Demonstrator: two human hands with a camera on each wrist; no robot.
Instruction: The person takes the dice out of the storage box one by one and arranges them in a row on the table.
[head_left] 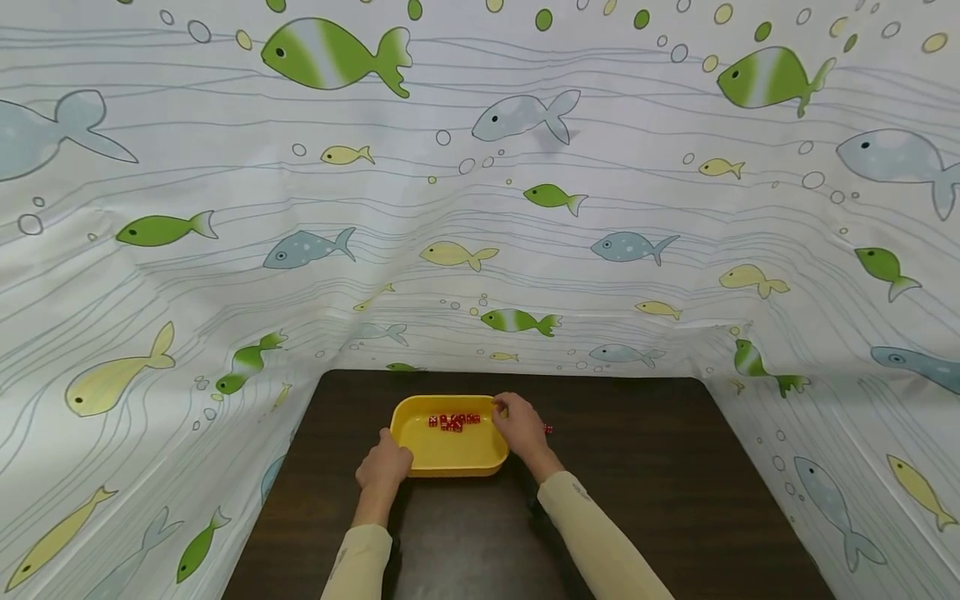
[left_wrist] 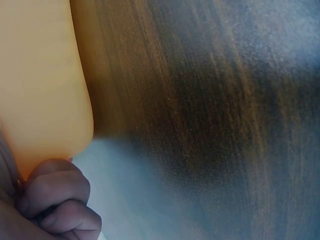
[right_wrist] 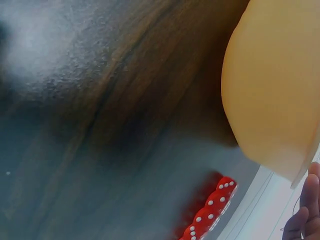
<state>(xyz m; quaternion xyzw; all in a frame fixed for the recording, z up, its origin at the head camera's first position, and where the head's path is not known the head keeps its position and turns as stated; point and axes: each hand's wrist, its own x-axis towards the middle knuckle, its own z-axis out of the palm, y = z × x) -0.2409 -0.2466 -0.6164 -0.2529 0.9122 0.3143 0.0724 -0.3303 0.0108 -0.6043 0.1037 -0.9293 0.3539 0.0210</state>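
A yellow plastic tray [head_left: 450, 461] stands on the dark tabletop, with several red dice [head_left: 452, 423] lying in a loose cluster inside it. My left hand [head_left: 385, 461] grips the tray's left side near the front corner; its fingers [left_wrist: 57, 187] are curled against the wall in the left wrist view. At the tray's far right corner my right hand [head_left: 519, 423] holds the rim, its fingers [right_wrist: 310, 200] outside the wall. Just right of that hand, a row of red dice [right_wrist: 210, 210] sits on the table, mostly hidden by it in the head view.
The dark wood-grain table [head_left: 637, 483] extends to the right and front of the tray. White cloth [head_left: 420, 183] printed with fish surrounds the table at the back and both sides.
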